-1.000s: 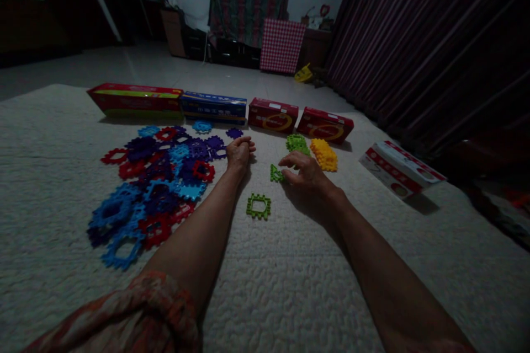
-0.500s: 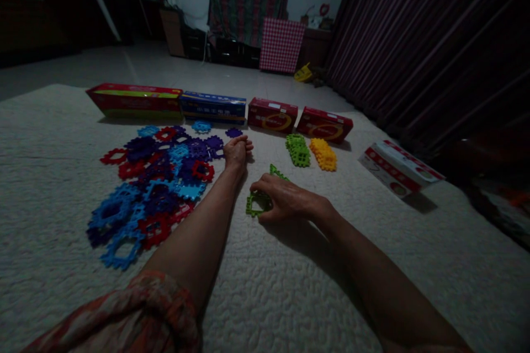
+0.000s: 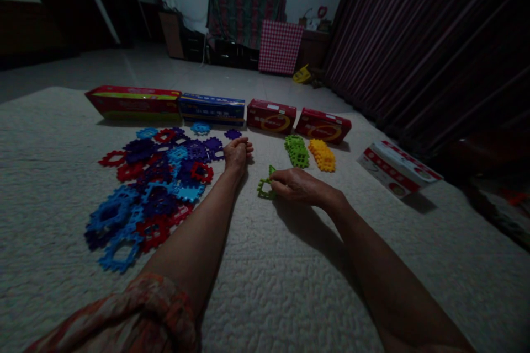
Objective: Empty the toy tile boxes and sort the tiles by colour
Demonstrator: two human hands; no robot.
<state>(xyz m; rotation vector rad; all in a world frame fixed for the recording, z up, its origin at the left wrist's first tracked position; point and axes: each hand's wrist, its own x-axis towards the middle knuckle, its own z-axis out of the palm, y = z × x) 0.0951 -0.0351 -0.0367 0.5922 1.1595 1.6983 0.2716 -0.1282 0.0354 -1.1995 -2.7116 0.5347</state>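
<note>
A green plastic interlocking piece [image 3: 264, 190] with a toothed edge and an open middle is pinched in the fingers of my right hand [image 3: 296, 185], just above the mat. Another bit of green [image 3: 271, 170] shows behind those fingers, and I cannot tell if it is joined to the piece. My left hand [image 3: 237, 154] rests on the mat, fingers loosely apart, holding nothing. It lies beside a spread heap of purple, blue and red interlocking pieces [image 3: 194, 149]. Farther right stand a green stack [image 3: 296, 151] and a yellow stack [image 3: 322, 155] of such pieces.
Along the back of the quilted mat [image 3: 265, 276] stand a long red box [image 3: 136, 103], a blue box [image 3: 212, 109] and two smaller red boxes [image 3: 271, 116]. A white and red carton [image 3: 393, 168] sits to the right, near a dark curtain [image 3: 397, 38].
My right hand has moved slightly forward and right with the green piece, its fingers now closer together. My left hand stays in place.
</note>
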